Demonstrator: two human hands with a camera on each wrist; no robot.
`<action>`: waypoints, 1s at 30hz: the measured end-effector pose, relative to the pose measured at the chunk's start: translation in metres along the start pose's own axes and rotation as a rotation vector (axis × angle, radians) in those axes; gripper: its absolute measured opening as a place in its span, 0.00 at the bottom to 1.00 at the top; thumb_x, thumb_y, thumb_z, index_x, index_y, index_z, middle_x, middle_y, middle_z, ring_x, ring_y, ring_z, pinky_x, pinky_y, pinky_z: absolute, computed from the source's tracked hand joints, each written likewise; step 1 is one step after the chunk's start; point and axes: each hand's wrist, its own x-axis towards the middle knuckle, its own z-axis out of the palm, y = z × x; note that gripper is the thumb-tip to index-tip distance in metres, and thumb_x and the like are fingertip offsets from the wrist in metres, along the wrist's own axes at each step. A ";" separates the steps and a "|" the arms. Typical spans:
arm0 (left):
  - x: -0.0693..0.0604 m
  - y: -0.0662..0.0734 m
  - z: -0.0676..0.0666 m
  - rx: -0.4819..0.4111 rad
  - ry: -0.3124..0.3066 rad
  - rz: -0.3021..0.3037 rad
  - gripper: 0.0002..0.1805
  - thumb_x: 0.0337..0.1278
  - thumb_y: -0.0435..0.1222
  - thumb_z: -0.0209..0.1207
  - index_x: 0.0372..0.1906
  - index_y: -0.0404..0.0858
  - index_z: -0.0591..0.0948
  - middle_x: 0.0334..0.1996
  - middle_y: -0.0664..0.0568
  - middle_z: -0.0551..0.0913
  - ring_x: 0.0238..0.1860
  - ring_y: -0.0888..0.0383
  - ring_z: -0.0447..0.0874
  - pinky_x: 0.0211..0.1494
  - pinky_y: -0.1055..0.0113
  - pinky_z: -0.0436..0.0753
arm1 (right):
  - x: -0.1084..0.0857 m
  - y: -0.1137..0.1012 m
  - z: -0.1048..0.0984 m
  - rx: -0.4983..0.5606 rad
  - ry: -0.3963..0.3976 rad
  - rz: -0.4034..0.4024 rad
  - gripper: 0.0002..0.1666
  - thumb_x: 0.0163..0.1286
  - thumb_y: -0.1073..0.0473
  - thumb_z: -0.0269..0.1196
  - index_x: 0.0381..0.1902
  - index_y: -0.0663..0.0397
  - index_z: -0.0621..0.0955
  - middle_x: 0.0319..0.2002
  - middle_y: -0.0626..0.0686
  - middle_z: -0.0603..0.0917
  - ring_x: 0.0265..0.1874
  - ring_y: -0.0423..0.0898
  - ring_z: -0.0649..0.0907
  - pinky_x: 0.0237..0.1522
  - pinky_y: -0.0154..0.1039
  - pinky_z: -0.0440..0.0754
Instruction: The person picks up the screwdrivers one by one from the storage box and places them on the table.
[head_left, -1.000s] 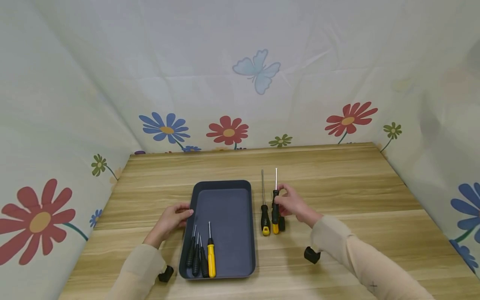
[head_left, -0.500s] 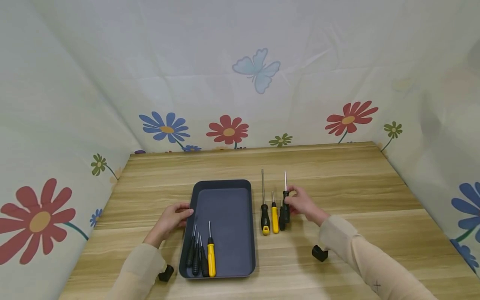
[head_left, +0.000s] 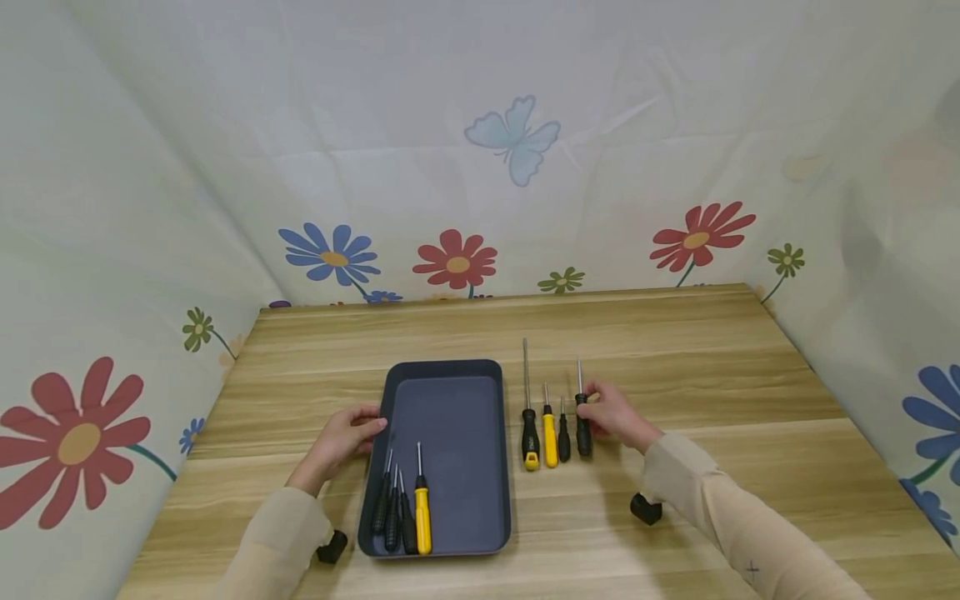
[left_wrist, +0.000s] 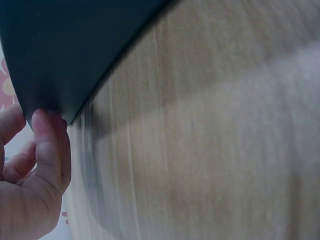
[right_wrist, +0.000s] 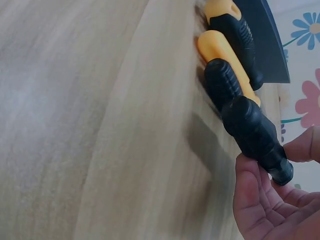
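Note:
In the head view my left hand (head_left: 348, 435) holds the left rim of a dark grey rectangular tray (head_left: 497, 467); the left wrist view shows fingertips against its outer wall (left_wrist: 60, 55). My right hand (head_left: 613, 415) pinches a black-handled screwdriver (head_left: 582, 437) between thumb and fingers, its shaft pointing away from me. Left of it lie a small black screwdriver (head_left: 564, 442), a yellow-handled screwdriver (head_left: 551, 437) and a longer black-and-yellow screwdriver (head_left: 530, 433), side by side. From the right wrist, the gripped black handle (right_wrist: 255, 132) looks tilted above the wood.
Inside the tray, at its near left, lie several screwdrivers: black-handled ones (head_left: 392, 525) and a yellow-handled one (head_left: 423, 521). The wood-grain table (head_left: 675, 350) meets a flower-printed cloth (head_left: 600, 208) at the back and sides. A black device (head_left: 647, 508) hangs at the right wrist.
My right hand has moved right and slightly nearer with the black screwdriver, uncovering the yellow and small black ones beside it. My left hand and the tray stay put.

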 end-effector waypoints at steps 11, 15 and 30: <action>0.000 0.000 0.000 -0.002 0.005 -0.001 0.25 0.57 0.37 0.54 0.56 0.26 0.66 0.48 0.37 0.74 0.36 0.62 0.76 0.37 0.66 0.79 | -0.001 0.005 0.002 -0.058 -0.011 0.026 0.16 0.57 0.67 0.55 0.43 0.68 0.67 0.19 0.52 0.73 0.13 0.43 0.72 0.14 0.36 0.72; 0.000 0.001 0.000 -0.003 0.002 -0.002 0.26 0.57 0.38 0.54 0.56 0.26 0.66 0.48 0.36 0.73 0.36 0.63 0.76 0.37 0.67 0.79 | -0.001 0.005 0.003 -0.072 -0.014 0.036 0.16 0.56 0.66 0.55 0.42 0.68 0.67 0.18 0.51 0.72 0.12 0.43 0.71 0.14 0.36 0.72; 0.002 -0.002 -0.001 0.007 0.007 -0.012 0.25 0.56 0.38 0.55 0.55 0.28 0.68 0.46 0.40 0.75 0.36 0.62 0.76 0.37 0.67 0.79 | 0.001 0.006 0.007 -0.148 -0.009 0.076 0.15 0.56 0.64 0.57 0.40 0.66 0.68 0.21 0.52 0.72 0.11 0.43 0.70 0.14 0.35 0.72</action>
